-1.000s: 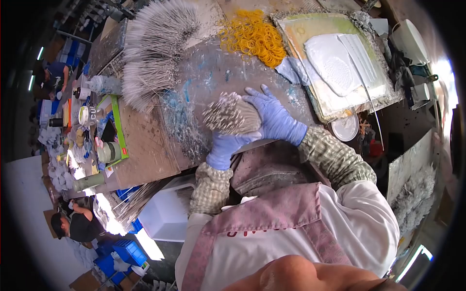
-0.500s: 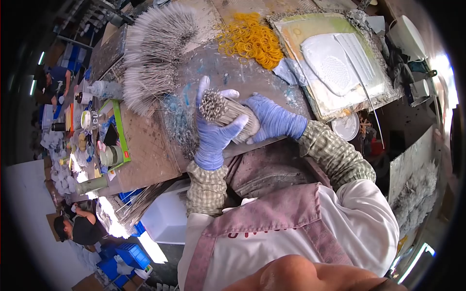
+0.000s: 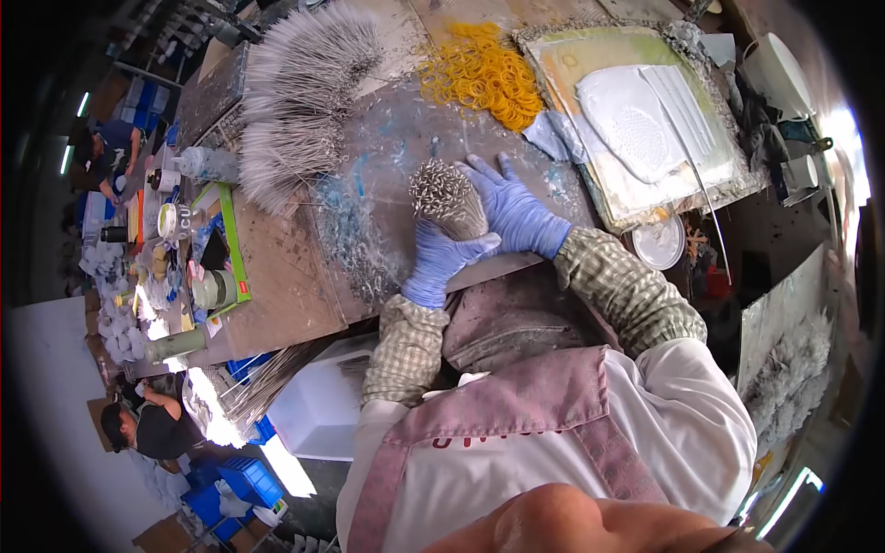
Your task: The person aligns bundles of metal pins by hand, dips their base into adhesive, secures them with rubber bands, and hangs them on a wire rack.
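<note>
A tight bundle of thin grey wire stems (image 3: 448,197) stands tilted at the near side of the worktable (image 3: 387,147), its blunt cut-looking ends facing up. My left hand (image 3: 441,261), in a bluish-purple glove, is closed round the lower left of the bundle, its thumb across the front; the other fingers are hidden behind it. My right hand (image 3: 518,212), gloved alike, rests against the bundle's right side with its fingers stretched out and spread. More pale thin stems (image 3: 304,101) lie fanned out in clumps at the far left.
Yellow rubber bands (image 3: 489,78) lie heaped at the back, beside a blue-grey cloth (image 3: 553,136). A board (image 3: 604,198) at right carries white paste (image 3: 627,111) and a thin rod. Bottles and a green-edged box (image 3: 241,267) stand left. Two other people are at far left.
My left hand's raised fingers have come down round the bundle, which now stands more upright and slightly right. My right hand's fingers have spread and stretched out.
</note>
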Demonstrator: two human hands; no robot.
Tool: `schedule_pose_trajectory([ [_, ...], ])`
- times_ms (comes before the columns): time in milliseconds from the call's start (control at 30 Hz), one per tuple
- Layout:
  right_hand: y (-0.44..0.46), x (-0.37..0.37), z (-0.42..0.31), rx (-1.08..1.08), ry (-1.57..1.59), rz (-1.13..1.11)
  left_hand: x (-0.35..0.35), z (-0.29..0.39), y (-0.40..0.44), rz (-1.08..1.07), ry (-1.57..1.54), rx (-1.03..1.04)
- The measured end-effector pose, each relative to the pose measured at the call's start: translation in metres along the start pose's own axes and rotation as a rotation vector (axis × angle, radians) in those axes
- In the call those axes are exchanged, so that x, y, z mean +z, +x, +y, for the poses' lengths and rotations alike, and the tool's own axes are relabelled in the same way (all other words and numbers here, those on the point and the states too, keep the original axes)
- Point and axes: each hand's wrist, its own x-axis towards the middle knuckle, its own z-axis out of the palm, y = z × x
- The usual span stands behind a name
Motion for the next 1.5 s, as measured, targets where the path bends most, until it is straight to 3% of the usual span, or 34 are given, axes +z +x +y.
schedule_pose_trajectory([
  [33,0.008,0.000,-0.003,-0.039,0.021,0.034,0.008,0.002,-0.002,0.002,0.000,0.008],
  [67,0.007,-0.005,-0.009,0.053,0.336,0.084,0.015,0.005,-0.006,0.100,-0.398,-0.085],
  [100,0.003,-0.007,-0.015,0.047,0.327,0.086,0.018,0.007,-0.009,0.195,-0.799,-0.178],
  [167,-0.010,-0.006,-0.029,0.257,0.763,0.169,0.006,0.025,-0.010,0.170,-0.621,-0.151],
  [267,-0.004,-0.013,-0.028,0.199,0.719,0.166,-0.021,0.022,-0.002,-0.070,0.093,0.088],
  [367,0.001,-0.009,-0.023,0.173,0.609,0.139,-0.045,0.069,0.024,-0.036,-0.084,0.057],
  [400,0.003,-0.008,-0.023,0.153,0.515,0.109,-0.043,0.101,0.032,0.113,-0.526,0.021],
  [433,0.002,-0.007,-0.025,0.146,0.512,0.102,-0.042,0.101,0.032,0.123,-0.526,0.023],
  [500,0.000,-0.005,-0.028,0.165,0.414,0.295,-0.040,0.097,0.041,0.132,-0.433,-0.010],
  [567,-0.002,-0.010,-0.025,0.166,0.424,0.266,-0.028,0.092,0.041,0.192,-0.415,0.011],
  [633,-0.007,-0.003,-0.012,0.180,0.202,0.105,-0.009,0.084,0.031,0.285,-0.370,0.039],
  [667,-0.010,-0.007,-0.008,0.136,-0.012,-0.015,0.004,0.063,0.027,0.294,-0.441,-0.099],
  [700,-0.010,-0.009,-0.006,0.128,-0.018,-0.013,0.003,0.061,0.026,0.301,-0.442,-0.091],
  [767,-0.013,-0.008,-0.006,0.112,-0.015,-0.019,0.000,0.058,0.019,0.232,-0.322,-0.011],
  [833,-0.015,-0.008,-0.004,0.137,0.049,-0.038,-0.011,0.052,0.014,0.128,-0.352,-0.102],
  [900,-0.012,-0.008,0.002,0.045,-0.095,-0.127,-0.013,0.015,0.010,-0.055,0.123,0.032],
  [933,-0.009,-0.004,-0.001,0.004,-0.142,-0.017,-0.009,0.010,0.005,-0.078,-0.173,-0.134],
  [967,-0.006,0.000,-0.006,0.001,-0.137,-0.017,-0.003,0.006,-0.001,-0.076,-0.168,-0.139],
  [1033,0.003,-0.004,-0.015,0.158,0.282,0.078,0.007,0.014,-0.003,0.057,-0.281,-0.074],
  [1067,-0.001,-0.004,-0.021,0.207,0.530,0.128,0.014,0.016,-0.010,0.151,-0.646,-0.136],
  [1100,0.001,-0.011,-0.020,0.201,0.530,0.126,0.010,0.021,-0.010,0.156,-0.644,-0.134],
  [1200,0.008,-0.020,-0.011,0.049,0.394,-0.226,-0.019,0.035,-0.004,0.018,-0.354,0.036],
  [1233,0.009,-0.024,-0.009,0.059,0.397,-0.223,-0.030,0.049,0.002,0.009,-0.357,0.034],
  [1300,0.011,-0.041,-0.012,-0.011,0.311,-0.272,-0.048,0.081,0.014,0.045,-0.648,-0.156],
  [1333,0.013,-0.052,-0.017,0.077,0.317,-0.293,-0.048,0.073,0.016,0.079,-0.499,-0.016],
  [1367,0.010,-0.050,-0.017,0.071,0.312,-0.295,-0.045,0.073,0.018,0.085,-0.499,-0.011],
  [1433,-0.004,-0.042,-0.021,0.118,0.586,0.160,-0.034,0.077,0.020,0.245,-0.409,0.021],
  [1467,-0.007,-0.039,-0.022,0.176,0.444,0.080,-0.025,0.068,0.023,0.298,-0.159,0.100],
  [1500,-0.007,-0.025,-0.017,0.179,0.444,0.078,-0.012,0.061,0.021,0.298,-0.161,0.098],
])
